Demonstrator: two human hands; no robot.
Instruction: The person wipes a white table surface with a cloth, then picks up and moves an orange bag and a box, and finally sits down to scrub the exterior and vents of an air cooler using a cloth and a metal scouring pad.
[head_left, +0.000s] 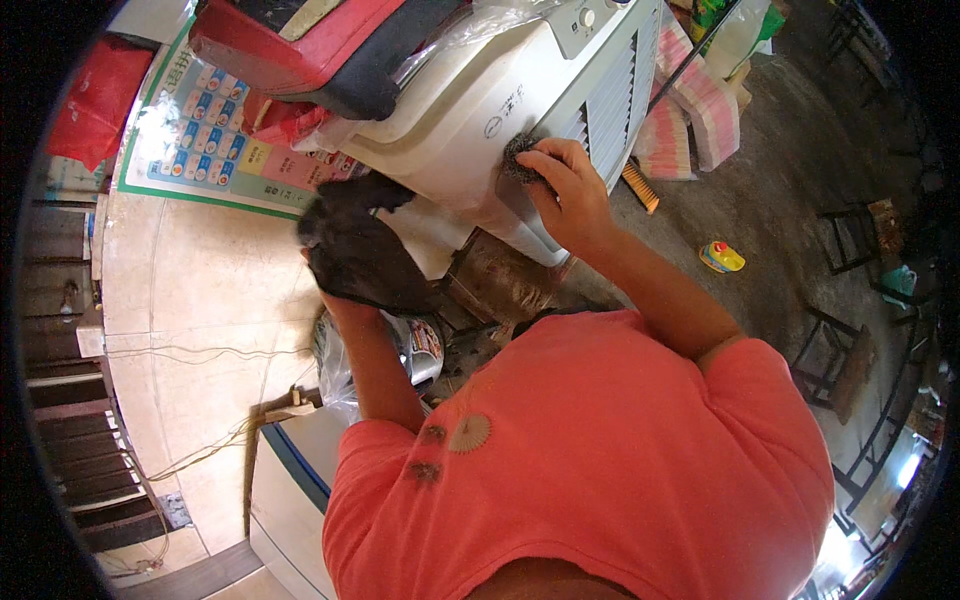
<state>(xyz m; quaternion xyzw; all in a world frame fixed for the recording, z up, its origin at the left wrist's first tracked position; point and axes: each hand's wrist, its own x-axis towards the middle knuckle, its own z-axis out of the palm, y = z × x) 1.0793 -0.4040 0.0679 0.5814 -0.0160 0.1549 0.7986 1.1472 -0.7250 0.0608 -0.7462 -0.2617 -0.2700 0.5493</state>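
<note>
My right hand (571, 191) grips a dark steel wool scouring pad (519, 159). It presses the pad against the side of a white air cooler (442, 142), near the corner by the louvred grille (611, 97). A greyish smear shows on the casing around the pad. Over on the left, my left hand (334, 301) holds up a black cloth (360, 247), which hides most of its fingers. The cloth hangs beside the cooler, in front of a tiled wall (217, 277).
A red-and-black case (322, 52) and clear plastic lie on the cooler. Pink-and-white packages (701, 112), an orange brush (640, 187) and a yellow bottle (722, 257) are on the floor. A metal pot (426, 352) and white cabinet (289, 495) stand left; stools (832, 367) stand right.
</note>
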